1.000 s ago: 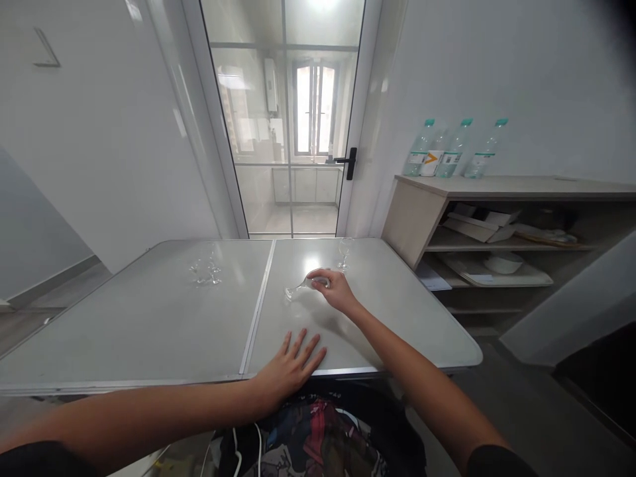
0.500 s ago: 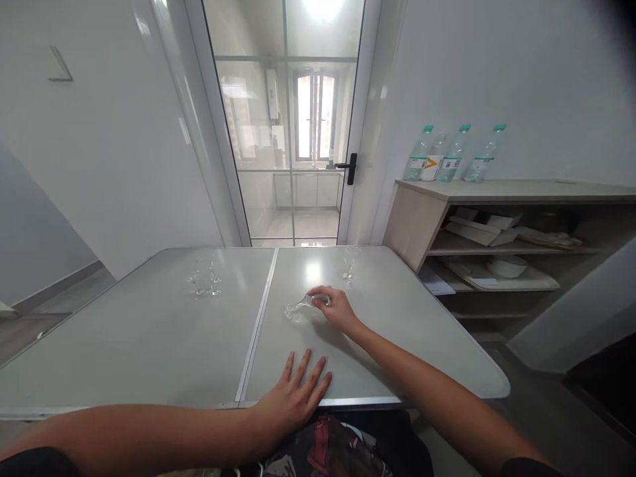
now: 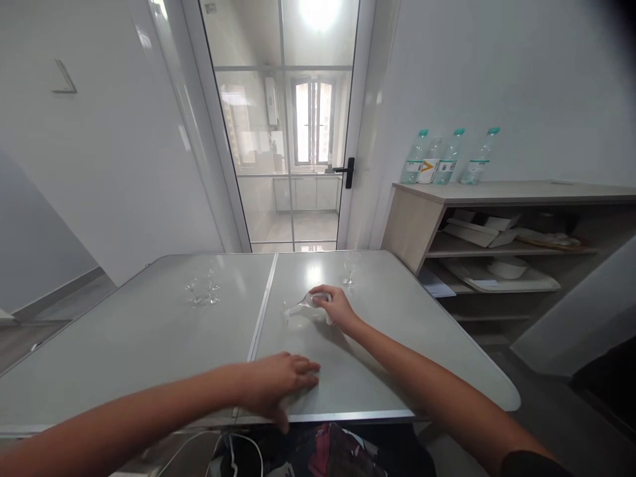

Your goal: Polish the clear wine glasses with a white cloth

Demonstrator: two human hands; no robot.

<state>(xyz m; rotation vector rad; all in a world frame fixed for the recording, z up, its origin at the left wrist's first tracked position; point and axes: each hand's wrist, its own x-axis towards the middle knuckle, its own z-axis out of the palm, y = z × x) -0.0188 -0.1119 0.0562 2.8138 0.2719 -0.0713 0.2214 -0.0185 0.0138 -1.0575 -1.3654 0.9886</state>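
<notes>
My right hand (image 3: 334,307) grips the bowl end of a small clear stemmed glass (image 3: 304,305). The glass lies tilted nearly flat, its foot to the left, close to the tabletop; I cannot tell whether it touches. Near the front edge, my left hand (image 3: 283,379) hovers palm down over the table, slightly blurred, fingers extended and nothing held. Another stemmed glass (image 3: 350,273) stands behind my right hand. Toward the far left are more clear glasses (image 3: 203,291), so transparent that their outlines are hard to make out.
The pale table (image 3: 139,344) has a metal seam (image 3: 259,311) across it. Past its far edge is a glass door (image 3: 293,146). On the right, a wooden shelf unit (image 3: 417,218) bears several plastic bottles (image 3: 447,159); a white bowl (image 3: 507,267) sits inside. A cable hangs below the front edge.
My left hand has lifted off the tabletop and turned, its fingers now pointing right. My right hand keeps hold of the stemmed glass, almost in place. The view has shifted slightly.
</notes>
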